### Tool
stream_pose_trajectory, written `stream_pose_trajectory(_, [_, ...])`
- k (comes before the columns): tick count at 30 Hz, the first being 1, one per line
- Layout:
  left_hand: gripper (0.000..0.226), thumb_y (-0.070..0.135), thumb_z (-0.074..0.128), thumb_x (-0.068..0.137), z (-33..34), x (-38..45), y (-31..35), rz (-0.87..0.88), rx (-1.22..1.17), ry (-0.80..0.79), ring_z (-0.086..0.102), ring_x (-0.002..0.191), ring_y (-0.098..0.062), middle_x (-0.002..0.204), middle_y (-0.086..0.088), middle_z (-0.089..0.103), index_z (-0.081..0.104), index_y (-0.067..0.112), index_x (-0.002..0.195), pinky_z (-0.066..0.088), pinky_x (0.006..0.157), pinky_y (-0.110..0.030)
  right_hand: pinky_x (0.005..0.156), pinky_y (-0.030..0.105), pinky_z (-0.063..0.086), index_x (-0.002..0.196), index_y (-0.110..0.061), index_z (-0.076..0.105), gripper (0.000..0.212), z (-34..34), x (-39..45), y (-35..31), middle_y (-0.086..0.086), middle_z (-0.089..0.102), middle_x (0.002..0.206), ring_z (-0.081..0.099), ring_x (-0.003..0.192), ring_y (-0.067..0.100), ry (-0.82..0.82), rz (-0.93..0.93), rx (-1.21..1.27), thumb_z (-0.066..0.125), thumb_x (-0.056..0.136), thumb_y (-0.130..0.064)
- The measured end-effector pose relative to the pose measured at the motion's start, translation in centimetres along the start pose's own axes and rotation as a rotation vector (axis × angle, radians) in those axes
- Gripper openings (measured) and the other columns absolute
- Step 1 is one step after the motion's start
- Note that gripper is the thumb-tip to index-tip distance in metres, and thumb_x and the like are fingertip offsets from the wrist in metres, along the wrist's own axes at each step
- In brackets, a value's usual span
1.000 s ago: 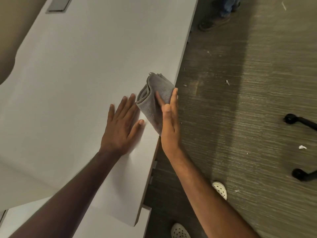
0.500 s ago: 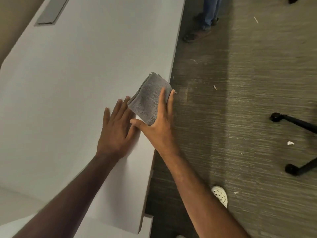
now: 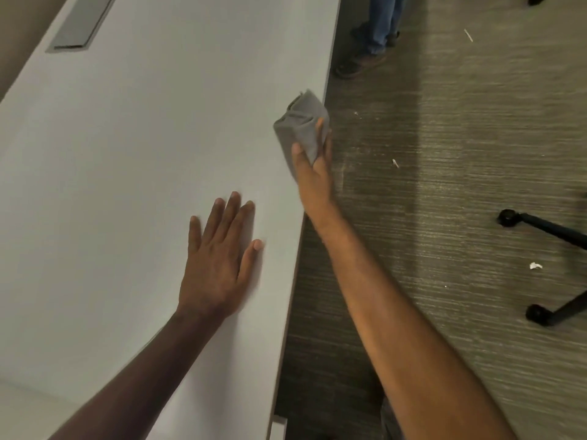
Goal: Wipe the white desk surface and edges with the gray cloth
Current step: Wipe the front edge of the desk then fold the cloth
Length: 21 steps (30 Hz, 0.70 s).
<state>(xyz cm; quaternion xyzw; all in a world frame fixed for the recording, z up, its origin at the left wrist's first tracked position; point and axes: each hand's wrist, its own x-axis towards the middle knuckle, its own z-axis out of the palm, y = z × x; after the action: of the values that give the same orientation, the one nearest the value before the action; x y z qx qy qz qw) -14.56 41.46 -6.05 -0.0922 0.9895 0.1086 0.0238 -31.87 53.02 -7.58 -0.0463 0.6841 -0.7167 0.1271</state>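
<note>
Head view: the right hand (image 3: 313,173) pinches the gray cloth (image 3: 301,125) at the desk (image 3: 143,154) edge, while the left hand (image 3: 219,262) rests flat, fingers spread. Bunched like that, the cloth could slip off toward the floor (image 3: 444,154).

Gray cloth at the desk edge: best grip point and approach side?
Take the gray cloth at its near end, coming from the floor side of the white desk. It is folded and draped over the edge, so a thumb on top and fingers on the edge face pinch it, as the right hand does. The left hand rests flat.
</note>
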Motion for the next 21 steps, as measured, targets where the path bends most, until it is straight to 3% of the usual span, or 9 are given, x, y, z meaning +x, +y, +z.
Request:
stream_pose_trajectory(4, [0.06,0.048,0.017,0.106,0.1,0.0,-0.1,0.013,-0.007,0.012,-0.01,0.156,-0.01,0.171,0.01,-0.006,0.005,0.031,0.162,0.003,0.127,-0.055,0.121,0.029,0.035,0.164,-0.01,0.015,0.064,-0.8,4.1,-0.8,0.015,0.024,0.168,0.034,0.152,0.029,0.037,0.046,0.113,0.047,0.108,-0.015])
stream_pose_trajectory(10, [0.059,0.047,0.015,0.106,0.0,-0.1,-0.1,0.007,-0.011,0.01,-0.009,0.157,-0.01,0.171,0.008,-0.003,0.008,0.03,0.162,0.001,0.127,-0.053,0.127,0.047,0.028,0.164,-0.014,0.004,0.069,-0.5,1.6,-0.4,0.017,0.011,0.172,0.023,0.157,0.032,0.017,0.043,0.074,0.046,0.109,-0.02])
stream_pose_trajectory(14, [0.057,0.045,0.017,0.107,0.0,-0.2,-0.1,0.003,-0.008,0.018,-0.004,0.158,-0.014,0.171,0.005,0.003,0.011,0.029,0.162,0.001,0.127,-0.053,0.13,0.041,0.019,0.164,-0.01,0.001,0.073,0.1,-4.9,0.8,0.017,0.005,0.173,0.013,0.16,0.03,0.005,0.013,0.098,0.047,0.109,-0.02])
stream_pose_trajectory(17, [0.056,0.041,0.02,0.108,-0.1,-0.3,0.1,-0.002,-0.015,0.024,0.0,0.158,-0.018,0.171,0.002,0.008,0.016,0.026,0.161,0.003,0.127,-0.055,0.124,0.011,0.017,0.164,-0.004,0.002,0.081,0.8,-11.9,2.0,0.014,0.006,0.173,0.012,0.159,0.015,0.028,-0.031,0.114,0.048,0.103,-0.03])
stream_pose_trajectory(18, [0.056,0.042,0.019,0.108,-0.2,-0.4,0.3,-0.003,-0.022,0.029,0.002,0.158,-0.019,0.171,0.001,0.009,0.017,0.025,0.161,0.003,0.126,-0.056,0.125,0.013,0.016,0.163,-0.003,0.005,0.083,1.1,-14.3,2.4,0.013,0.008,0.173,0.013,0.158,0.011,0.039,-0.045,0.098,0.048,0.101,-0.035])
stream_pose_trajectory(21, [0.06,0.044,0.012,0.105,-0.6,-0.6,0.7,0.0,-0.027,0.031,0.004,0.158,-0.021,0.171,-0.001,0.011,0.019,0.023,0.161,0.003,0.126,-0.055,0.132,0.043,0.014,0.164,-0.007,0.011,0.082,1.3,-22.1,4.1,0.006,0.013,0.174,0.014,0.161,0.015,0.047,-0.06,-0.001,0.045,0.101,-0.048])
